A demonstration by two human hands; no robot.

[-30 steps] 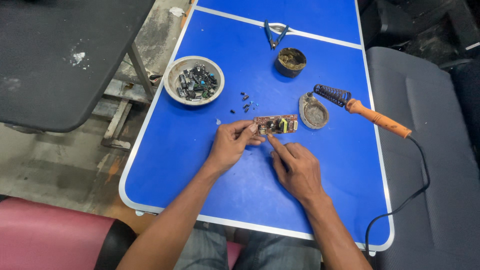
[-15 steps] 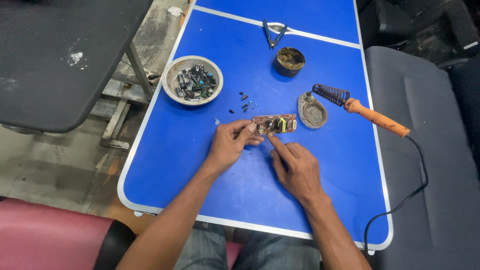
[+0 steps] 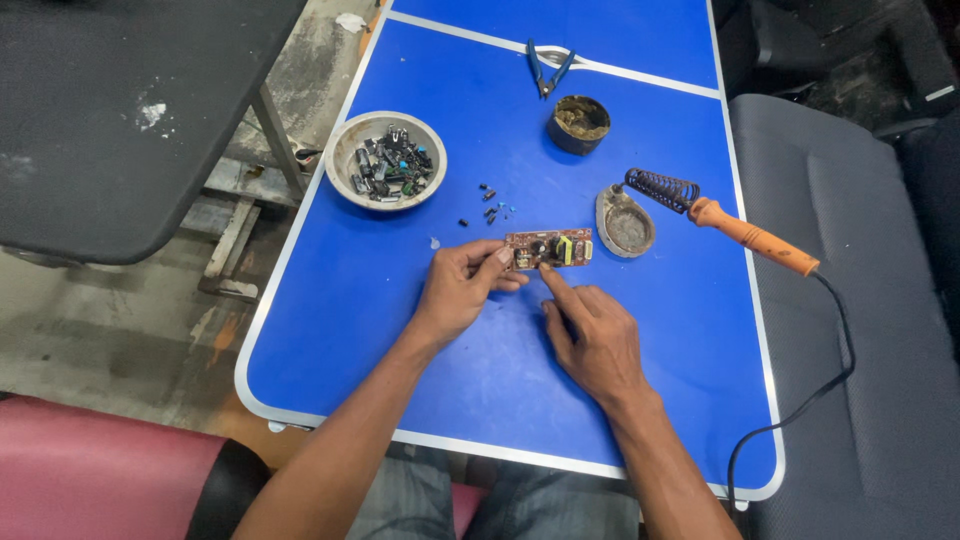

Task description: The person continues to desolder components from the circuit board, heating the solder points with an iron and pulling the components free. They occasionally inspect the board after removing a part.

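Two bare hands are working over a small blue table (image 3: 330,300), seen from above by the person wearing the camera. The left hand (image 3: 462,290) is reaching forward with its forearm angling in from the lower left, and its fingers are curling closed around the left end of a small brown circuit board (image 3: 550,248), pinching it between thumb and fingertips. The board is lying flat just above both hands, with a yellow part near its right end. The right hand (image 3: 592,335) is coming in from the lower right, its forearm slanting up toward the middle. Its index finger is stretching out straight and touching the near edge of the board, while the other fingers are folding loosely under the palm; it is grasping nothing.

Just right of the board, a round grimy metal dish (image 3: 625,222) is sitting on the table. Beyond it, further right of the right hand, a soldering iron (image 3: 750,235) with an orange handle is resting in a coiled stand, its black cord trailing toward the near right corner. Just beyond the left hand, a few tiny loose components (image 3: 488,210) are lying scattered. Farther off to the upper left, a pale bowl (image 3: 386,160) is holding many small electronic parts. Well ahead of both hands, a dark round tin (image 3: 579,123) and blue-handled pliers (image 3: 547,70) are lying.
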